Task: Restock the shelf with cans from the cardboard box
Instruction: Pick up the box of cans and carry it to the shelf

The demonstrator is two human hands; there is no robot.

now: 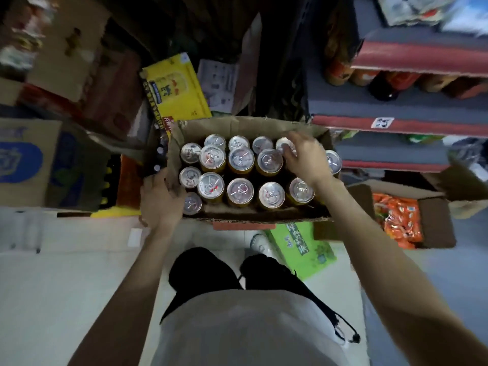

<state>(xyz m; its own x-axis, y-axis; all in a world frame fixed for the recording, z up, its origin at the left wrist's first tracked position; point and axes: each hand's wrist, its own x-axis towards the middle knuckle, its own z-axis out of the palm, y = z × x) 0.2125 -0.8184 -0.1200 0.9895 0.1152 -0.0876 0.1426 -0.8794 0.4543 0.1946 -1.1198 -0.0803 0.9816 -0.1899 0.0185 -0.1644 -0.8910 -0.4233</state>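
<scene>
1. My left hand (161, 199) grips the left wall of the cardboard box (253, 125), fingers curled over its edge, thumb on the outside.
2. My right hand (303, 157) reaches into the box's far right corner. Its fingers are bent down around the top of a can (284, 144) there, touching the lid; I cannot tell whether they have closed on it.
3. Between my two hands stand the other cans (240, 191), upright in rows, silver lids up, yellow sides showing.
4. One can (333, 161) stands just beyond my right hand, against the box's right wall.
5. The shelf (396, 125), grey with red edges, rises to the right of my right hand, with bottles (383, 83) on an upper level.
6. A carton of orange packets (401, 220) lies to the right of my right forearm; a green box (303, 249) sits on the floor beneath it.
</scene>
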